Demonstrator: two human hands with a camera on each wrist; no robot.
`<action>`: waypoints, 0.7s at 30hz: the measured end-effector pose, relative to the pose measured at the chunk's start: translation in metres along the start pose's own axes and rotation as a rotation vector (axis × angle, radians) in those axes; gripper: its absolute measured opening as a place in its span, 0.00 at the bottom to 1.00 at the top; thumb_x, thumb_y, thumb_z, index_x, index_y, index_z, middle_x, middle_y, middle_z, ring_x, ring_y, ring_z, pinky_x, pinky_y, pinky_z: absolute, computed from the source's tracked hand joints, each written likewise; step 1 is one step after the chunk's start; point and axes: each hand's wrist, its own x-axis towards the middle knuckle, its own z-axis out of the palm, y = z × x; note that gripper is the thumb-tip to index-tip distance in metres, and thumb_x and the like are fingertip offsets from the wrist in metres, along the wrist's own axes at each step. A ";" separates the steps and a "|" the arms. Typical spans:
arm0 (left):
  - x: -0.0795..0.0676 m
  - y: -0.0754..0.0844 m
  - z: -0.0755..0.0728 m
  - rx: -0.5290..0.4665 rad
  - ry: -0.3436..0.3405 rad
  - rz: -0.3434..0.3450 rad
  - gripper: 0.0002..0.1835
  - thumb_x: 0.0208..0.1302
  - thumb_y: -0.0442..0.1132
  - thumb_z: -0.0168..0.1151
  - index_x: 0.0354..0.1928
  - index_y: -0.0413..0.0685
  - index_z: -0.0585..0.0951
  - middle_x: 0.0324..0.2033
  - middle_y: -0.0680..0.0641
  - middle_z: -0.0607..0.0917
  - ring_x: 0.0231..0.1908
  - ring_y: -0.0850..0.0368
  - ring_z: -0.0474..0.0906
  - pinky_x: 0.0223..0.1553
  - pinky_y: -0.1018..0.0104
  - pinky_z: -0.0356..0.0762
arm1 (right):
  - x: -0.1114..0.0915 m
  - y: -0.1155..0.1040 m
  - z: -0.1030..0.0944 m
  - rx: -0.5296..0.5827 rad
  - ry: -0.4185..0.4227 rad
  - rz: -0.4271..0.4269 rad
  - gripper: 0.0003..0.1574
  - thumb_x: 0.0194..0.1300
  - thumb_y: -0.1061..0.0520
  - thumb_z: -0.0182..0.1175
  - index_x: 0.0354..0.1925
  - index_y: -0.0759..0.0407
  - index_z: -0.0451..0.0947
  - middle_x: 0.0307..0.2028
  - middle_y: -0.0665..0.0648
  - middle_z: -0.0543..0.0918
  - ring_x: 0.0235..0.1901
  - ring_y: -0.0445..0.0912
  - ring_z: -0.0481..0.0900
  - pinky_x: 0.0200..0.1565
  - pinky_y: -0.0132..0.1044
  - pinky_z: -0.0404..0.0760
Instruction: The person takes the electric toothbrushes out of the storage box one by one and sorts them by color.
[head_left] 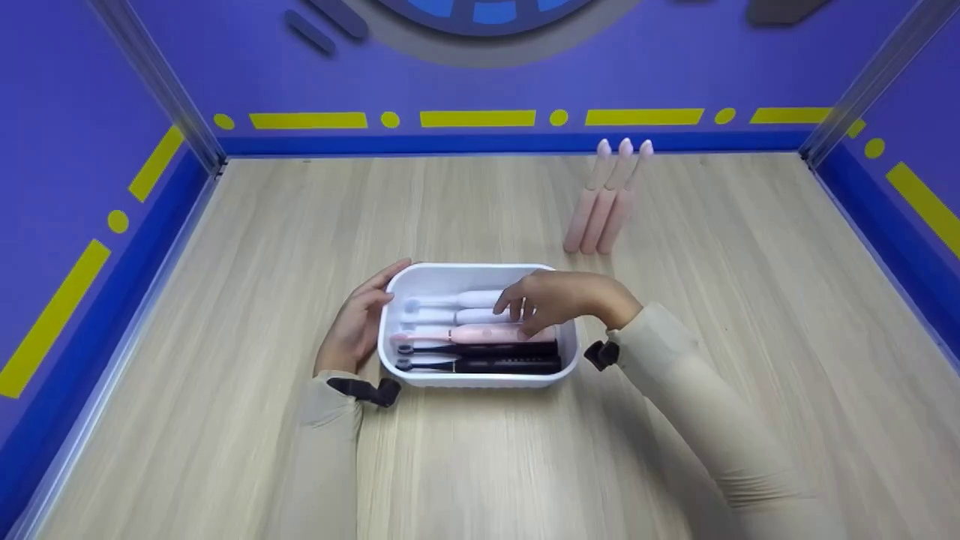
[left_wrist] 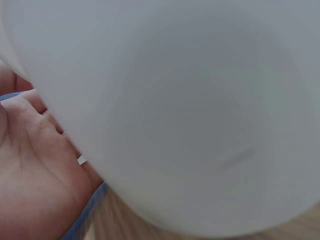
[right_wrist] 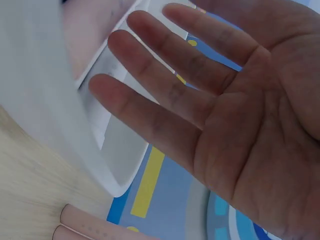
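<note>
A white plastic storage bin (head_left: 480,381) holds several electric toothbrushes lying lengthwise. Two white toothbrushes (head_left: 472,316) are toward the back, a pink toothbrush (head_left: 480,334) in the middle and two black toothbrushes (head_left: 502,365) at the front. My left hand (head_left: 352,330) grips the bin's left end, thumb at the rim; in the left wrist view the bin wall hides part of the fingers. Over the right half of the bin hovers my right hand (head_left: 562,296), its thumb close to the pink toothbrush. In the right wrist view its fingers (right_wrist: 150,115) are extended and hold nothing.
Three pink toothbrushes (head_left: 598,221) stand upright side by side behind the bin to the right. A light wooden tabletop (head_left: 300,210) lies under everything. Blue-purple panels (head_left: 480,90) with yellow dashes wall in the back and both sides.
</note>
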 end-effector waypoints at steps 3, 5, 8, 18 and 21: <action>0.000 0.000 0.000 -0.011 0.001 -0.002 0.33 0.62 0.25 0.35 0.72 0.36 0.56 0.71 0.44 0.61 0.64 0.55 0.64 0.65 0.64 0.62 | 0.003 0.001 0.000 0.003 -0.014 0.013 0.27 0.58 0.62 0.64 0.57 0.63 0.75 0.45 0.60 0.85 0.46 0.51 0.83 0.51 0.43 0.79; 0.000 0.000 0.000 -0.014 0.002 -0.002 0.33 0.63 0.25 0.35 0.72 0.36 0.56 0.71 0.44 0.61 0.65 0.55 0.63 0.66 0.63 0.61 | 0.005 0.001 -0.001 0.002 -0.020 0.018 0.26 0.57 0.63 0.64 0.56 0.63 0.76 0.44 0.60 0.84 0.45 0.50 0.82 0.50 0.42 0.79; 0.000 0.000 0.000 -0.019 -0.001 -0.003 0.33 0.63 0.25 0.34 0.72 0.36 0.56 0.71 0.44 0.61 0.65 0.55 0.63 0.66 0.63 0.60 | 0.008 0.001 -0.002 -0.004 -0.029 0.023 0.26 0.55 0.63 0.64 0.54 0.63 0.77 0.43 0.60 0.84 0.43 0.49 0.83 0.48 0.41 0.79; 0.001 0.000 0.001 -0.020 0.013 -0.003 0.32 0.63 0.25 0.35 0.72 0.36 0.57 0.71 0.44 0.61 0.65 0.55 0.63 0.67 0.63 0.59 | 0.017 -0.002 -0.003 -0.025 -0.076 0.097 0.22 0.55 0.62 0.65 0.51 0.59 0.80 0.43 0.57 0.84 0.42 0.45 0.78 0.46 0.37 0.78; 0.001 0.000 0.001 -0.018 0.010 -0.005 0.32 0.63 0.25 0.34 0.72 0.36 0.56 0.72 0.44 0.60 0.66 0.54 0.62 0.68 0.62 0.58 | 0.019 -0.003 -0.003 -0.033 -0.092 0.119 0.22 0.55 0.61 0.65 0.51 0.57 0.80 0.43 0.55 0.83 0.40 0.44 0.77 0.44 0.36 0.77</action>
